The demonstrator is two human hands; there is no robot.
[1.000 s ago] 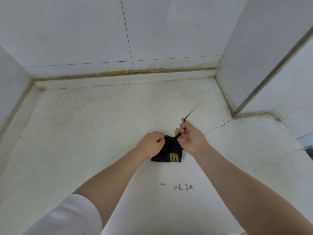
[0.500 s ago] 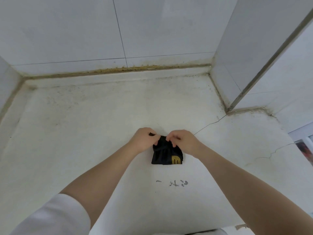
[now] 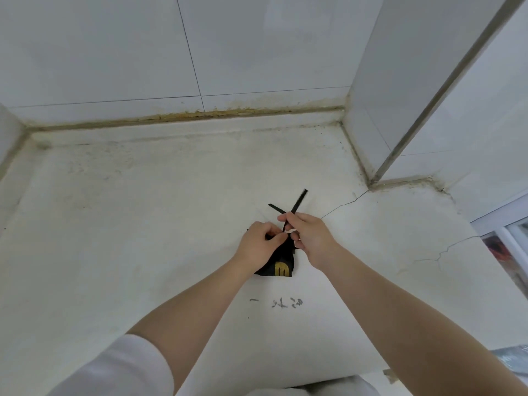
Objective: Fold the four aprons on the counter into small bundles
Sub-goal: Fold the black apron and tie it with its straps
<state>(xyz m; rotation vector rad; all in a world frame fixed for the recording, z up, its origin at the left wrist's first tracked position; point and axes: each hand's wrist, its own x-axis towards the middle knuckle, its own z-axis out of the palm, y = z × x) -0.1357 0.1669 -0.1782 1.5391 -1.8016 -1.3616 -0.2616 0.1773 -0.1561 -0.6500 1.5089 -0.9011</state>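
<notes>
White cracked counter (image 3: 171, 224), scribbled marks (image 3: 278, 302)

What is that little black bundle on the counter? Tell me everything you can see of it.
The black apron bundle is dark cloth folded small, with a yellow printed mark on its near face. It rests on the white counter. Two thin black strap ends stick up and cross above it. The left hand grips its top; the right hand pinches the straps.

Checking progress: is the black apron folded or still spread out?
Folded: the black apron with a yellow mark is a small bundle on the counter, its thin black straps sticking up.
</notes>
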